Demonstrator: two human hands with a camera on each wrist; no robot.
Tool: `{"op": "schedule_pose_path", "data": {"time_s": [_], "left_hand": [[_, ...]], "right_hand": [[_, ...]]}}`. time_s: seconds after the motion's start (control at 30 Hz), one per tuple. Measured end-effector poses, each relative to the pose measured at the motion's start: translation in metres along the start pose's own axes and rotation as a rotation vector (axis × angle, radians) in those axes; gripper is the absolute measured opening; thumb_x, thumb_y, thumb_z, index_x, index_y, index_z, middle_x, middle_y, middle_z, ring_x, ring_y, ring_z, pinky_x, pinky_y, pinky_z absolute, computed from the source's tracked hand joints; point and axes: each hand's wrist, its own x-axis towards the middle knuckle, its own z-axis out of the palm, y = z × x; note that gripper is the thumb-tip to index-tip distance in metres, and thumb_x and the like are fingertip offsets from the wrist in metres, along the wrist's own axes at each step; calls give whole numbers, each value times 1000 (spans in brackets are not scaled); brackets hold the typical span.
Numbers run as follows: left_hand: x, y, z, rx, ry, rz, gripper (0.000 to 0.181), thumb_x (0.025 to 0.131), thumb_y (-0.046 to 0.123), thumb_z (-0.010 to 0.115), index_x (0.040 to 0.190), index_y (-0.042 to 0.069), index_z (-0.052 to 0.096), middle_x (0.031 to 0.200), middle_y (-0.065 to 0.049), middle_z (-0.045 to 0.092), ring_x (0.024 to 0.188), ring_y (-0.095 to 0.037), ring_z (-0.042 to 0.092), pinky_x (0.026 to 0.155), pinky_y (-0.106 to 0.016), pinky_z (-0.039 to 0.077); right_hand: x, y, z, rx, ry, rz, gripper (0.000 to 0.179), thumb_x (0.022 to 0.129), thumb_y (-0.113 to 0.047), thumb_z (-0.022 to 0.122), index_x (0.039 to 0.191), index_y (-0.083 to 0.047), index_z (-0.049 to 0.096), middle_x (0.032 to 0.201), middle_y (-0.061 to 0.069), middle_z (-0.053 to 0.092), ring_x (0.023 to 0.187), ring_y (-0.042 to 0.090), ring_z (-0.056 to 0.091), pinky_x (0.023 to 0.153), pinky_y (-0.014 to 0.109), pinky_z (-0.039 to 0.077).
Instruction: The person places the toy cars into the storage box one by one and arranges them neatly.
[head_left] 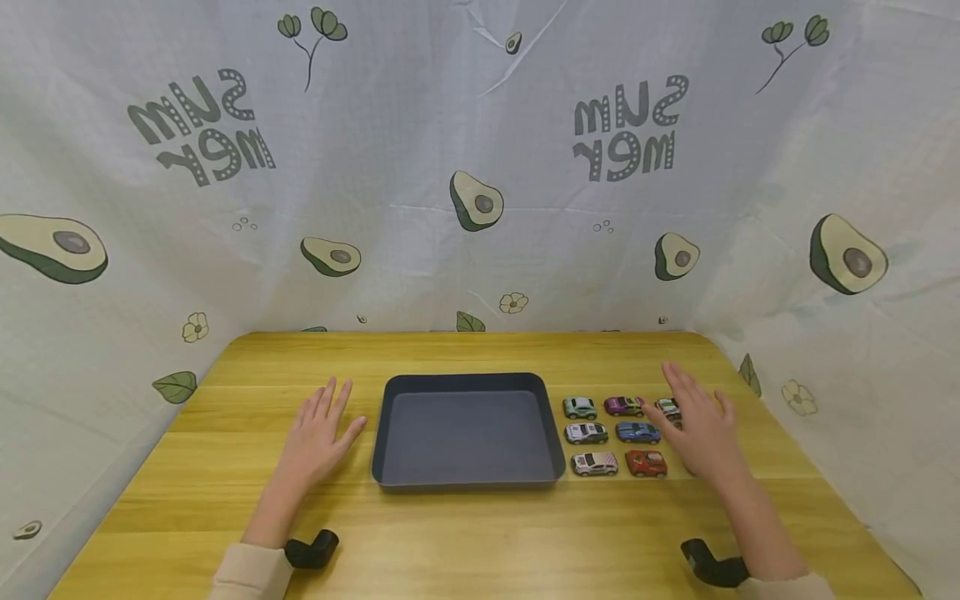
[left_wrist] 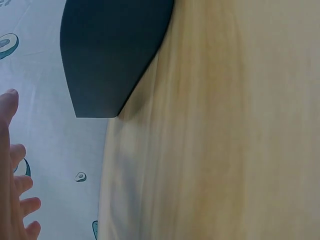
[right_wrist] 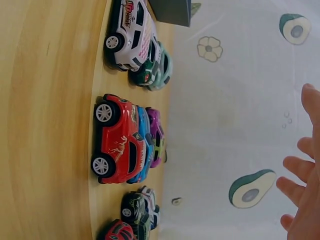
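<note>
Cars (head_left: 638,432), long axes roughly sideways, in rows beside tray (head_left: 465,442)

- The tray (head_left: 468,437) lies on the tabletop (head_left: 480,542).
- Right of the tray, toy cars (head_left: 637,432) stand in rows.
- The left hand (head_left: 312,437) is left of the tray.
- The right hand (head_left: 702,429) is right of the tray, partly hiding the farthest cars.
- Cloth (head_left: 412,275) hangs behind the tray.

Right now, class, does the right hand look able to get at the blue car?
Probably yes: the right hand is empty and near the blue car, with nothing lying on top of it. The purple car behind and the red car in front look set apart from it.
</note>
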Motion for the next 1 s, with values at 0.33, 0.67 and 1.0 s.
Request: {"op": "schedule_pose_path", "data": {"time_s": [0.33, 0.67, 1.0], "left_hand": [[-2, 3, 7, -59, 0, -26, 64, 95, 44, 37, 146, 9, 20, 149, -21, 20, 134, -40, 24, 110, -53, 19], [-2, 10, 14, -129, 4, -44, 63, 95, 44, 36, 145, 9, 20, 148, -21, 23, 133, -42, 27, 107, -55, 22], [0, 17, 18, -234, 14, -44, 60, 96, 41, 36, 145, 10, 22, 148, -20, 23, 133, -42, 26, 106, -58, 22]], "right_hand": [[-8, 2, 4, 11, 26, 17, 70, 92, -42, 47, 146, -11, 16, 144, 24, 28, 125, 47, 30, 101, 68, 8], [-17, 7, 10, 26, 32, 25, 66, 93, -39, 45, 146, -10, 19, 145, 22, 27, 128, 47, 28, 100, 69, 7], [-27, 13, 19, 46, 39, 40, 68, 91, -37, 51, 145, -10, 20, 146, 22, 26, 124, 48, 31, 98, 70, 10]]}}
